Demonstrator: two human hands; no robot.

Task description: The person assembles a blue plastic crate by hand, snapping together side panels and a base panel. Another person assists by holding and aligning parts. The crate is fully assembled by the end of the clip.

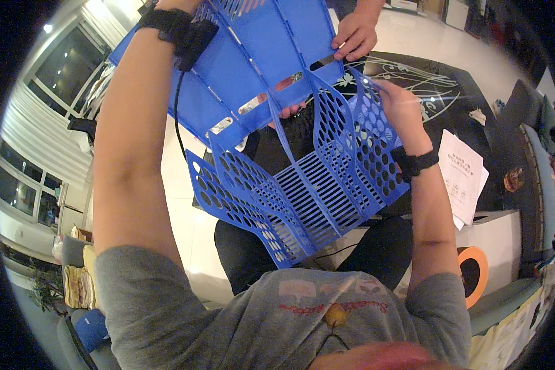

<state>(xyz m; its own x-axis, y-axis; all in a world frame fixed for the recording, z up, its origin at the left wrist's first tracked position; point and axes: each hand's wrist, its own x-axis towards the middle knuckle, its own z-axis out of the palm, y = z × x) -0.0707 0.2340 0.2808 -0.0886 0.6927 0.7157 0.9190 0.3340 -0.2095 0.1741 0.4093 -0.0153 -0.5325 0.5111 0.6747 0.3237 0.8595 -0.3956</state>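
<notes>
A blue plastic file rack (317, 206) with perforated dividers and a slatted side lies tilted across my lap. Against its far side leans a large blue panel (228, 46) with long slots, some beside the dividers' ends; whether they are joined I cannot tell. My right hand (401, 108) grips the top of the rack's rightmost divider, its thumb at the edge. Cut off by the upper edge, my left hand (176, 4) is near the panel's far left, fingers out of sight. Another person's hand (356, 38) holds the panel's right edge, and fingertips (291, 111) show beneath it.
To the right stands a dark table (435, 71) with a pale floral pattern, bearing printed sheets (461, 176). An orange ring (473, 277) is beside my right elbow. A black cable (177, 117) hangs from my left wrist strap. Sofas line both sides.
</notes>
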